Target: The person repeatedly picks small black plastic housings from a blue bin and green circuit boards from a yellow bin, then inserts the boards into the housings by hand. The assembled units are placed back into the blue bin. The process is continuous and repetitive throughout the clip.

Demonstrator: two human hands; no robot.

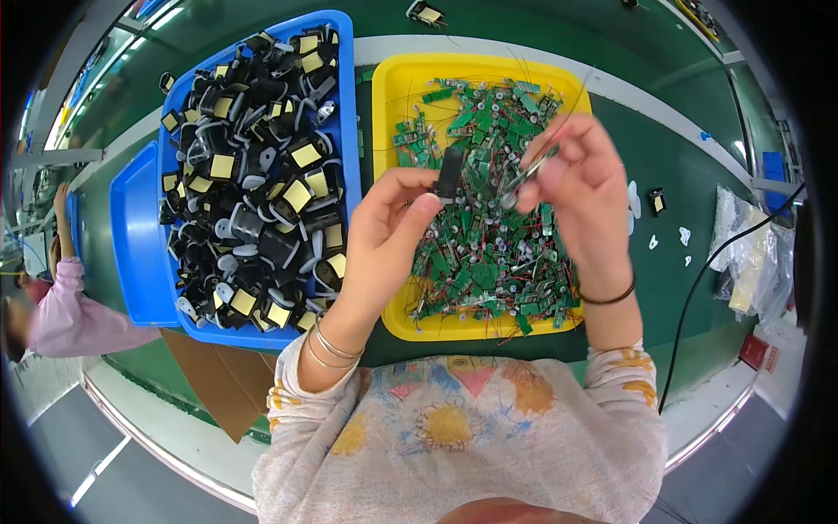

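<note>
Left hand [393, 214] grips black part [450, 173], apparently.

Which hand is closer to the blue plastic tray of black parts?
Left. The left hand is just beside the blue plastic tray; the right hand is farther away, over the yellow tray.

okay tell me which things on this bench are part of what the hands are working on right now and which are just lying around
In use:
left hand holding a small black part
right hand holding a small green circuit board
yellow tray of green circuit boards
blue tray of black parts with yellow pads

Lying about:
empty blue tray
black cable
clear plastic bags
brown cardboard
</note>
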